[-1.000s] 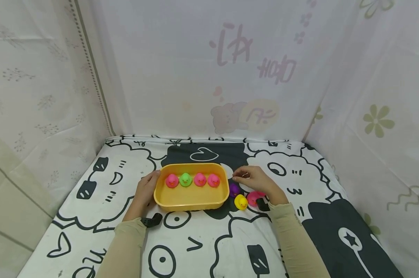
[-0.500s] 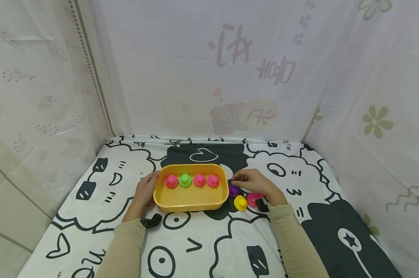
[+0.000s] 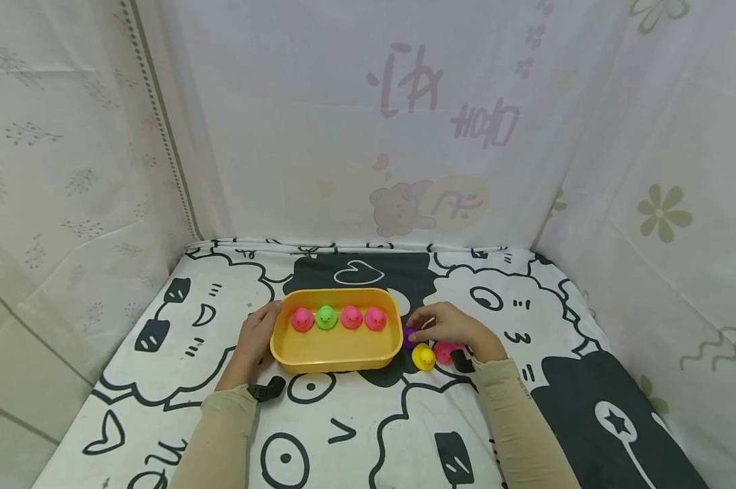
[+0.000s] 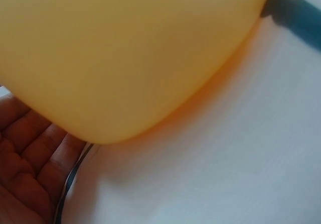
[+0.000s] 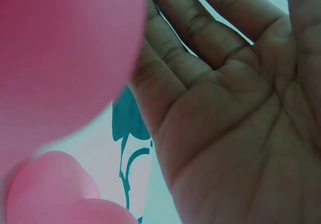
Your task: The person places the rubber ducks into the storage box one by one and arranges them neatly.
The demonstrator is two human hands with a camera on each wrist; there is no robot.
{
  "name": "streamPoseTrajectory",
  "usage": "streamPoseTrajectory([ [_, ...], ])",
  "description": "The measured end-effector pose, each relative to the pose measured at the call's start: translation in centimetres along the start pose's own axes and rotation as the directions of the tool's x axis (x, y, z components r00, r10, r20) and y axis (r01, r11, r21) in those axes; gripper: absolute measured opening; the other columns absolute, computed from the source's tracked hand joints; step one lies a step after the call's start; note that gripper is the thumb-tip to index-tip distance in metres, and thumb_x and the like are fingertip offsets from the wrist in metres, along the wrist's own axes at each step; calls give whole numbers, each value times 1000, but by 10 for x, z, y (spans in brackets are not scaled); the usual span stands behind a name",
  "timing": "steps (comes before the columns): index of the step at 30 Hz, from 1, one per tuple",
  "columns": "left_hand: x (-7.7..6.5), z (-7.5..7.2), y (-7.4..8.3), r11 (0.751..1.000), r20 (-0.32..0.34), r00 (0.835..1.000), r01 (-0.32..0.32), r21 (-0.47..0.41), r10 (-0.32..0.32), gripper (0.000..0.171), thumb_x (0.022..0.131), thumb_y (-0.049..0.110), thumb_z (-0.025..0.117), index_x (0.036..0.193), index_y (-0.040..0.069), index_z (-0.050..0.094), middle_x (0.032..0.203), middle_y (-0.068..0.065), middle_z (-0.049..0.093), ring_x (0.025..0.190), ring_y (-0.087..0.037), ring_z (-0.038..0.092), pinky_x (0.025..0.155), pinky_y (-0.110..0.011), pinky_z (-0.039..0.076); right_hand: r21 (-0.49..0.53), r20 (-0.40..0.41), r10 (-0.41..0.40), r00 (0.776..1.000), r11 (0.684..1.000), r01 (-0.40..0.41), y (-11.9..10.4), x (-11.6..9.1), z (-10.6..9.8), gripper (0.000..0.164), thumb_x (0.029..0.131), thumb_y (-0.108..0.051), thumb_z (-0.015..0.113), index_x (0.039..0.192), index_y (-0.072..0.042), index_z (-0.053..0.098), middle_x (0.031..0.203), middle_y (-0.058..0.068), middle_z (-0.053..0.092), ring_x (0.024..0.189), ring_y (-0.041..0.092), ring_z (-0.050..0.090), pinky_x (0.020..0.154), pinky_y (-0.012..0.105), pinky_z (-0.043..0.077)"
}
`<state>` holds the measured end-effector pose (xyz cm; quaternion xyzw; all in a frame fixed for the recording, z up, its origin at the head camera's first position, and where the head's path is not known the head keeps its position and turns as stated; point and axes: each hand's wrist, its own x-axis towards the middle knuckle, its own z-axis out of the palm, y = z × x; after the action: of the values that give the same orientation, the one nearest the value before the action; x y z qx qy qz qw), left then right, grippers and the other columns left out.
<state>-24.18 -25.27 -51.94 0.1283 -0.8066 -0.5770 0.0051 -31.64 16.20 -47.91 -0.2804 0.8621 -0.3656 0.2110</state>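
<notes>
A yellow plastic tray (image 3: 343,360) holds a row of toy ducks: a pink duck (image 3: 302,319), a green duck (image 3: 326,317) and two more pink ones. My left hand (image 3: 256,339) rests along the tray's left wall, its fingers laid against the outside in the left wrist view. To the right of the tray, my right hand (image 3: 444,324) has thumb and fingertips on a purple duck (image 3: 407,337), which they partly hide. Just below that hand sit a yellow duck (image 3: 424,356) and a pink duck (image 3: 446,352). Pink surfaces (image 5: 65,58) fill the right wrist view's left side.
A white cloth (image 3: 337,435) with black cartoon drawings covers the table. Pale printed curtains (image 3: 343,136) hang behind it and along both sides. A black wrist strap (image 3: 267,388) circles the left wrist.
My right hand has come down from above the purple duck until its fingertips are on it. My left hand, the tray and the ducks inside have stayed in place.
</notes>
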Motion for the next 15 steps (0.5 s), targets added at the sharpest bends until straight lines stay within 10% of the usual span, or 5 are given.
streamPoseTrajectory([
  [15,0,1,2,1000,4,1000,-2,24,1,80,100,66,38,155,9,38,162,-13,33,151,-33,22,122,-54,19,19,45,-9,999,1000,8,1,-2,-2,29,87,-21,80,115,-17,73,116,-1,69,107,26,66,96,44,56],
])
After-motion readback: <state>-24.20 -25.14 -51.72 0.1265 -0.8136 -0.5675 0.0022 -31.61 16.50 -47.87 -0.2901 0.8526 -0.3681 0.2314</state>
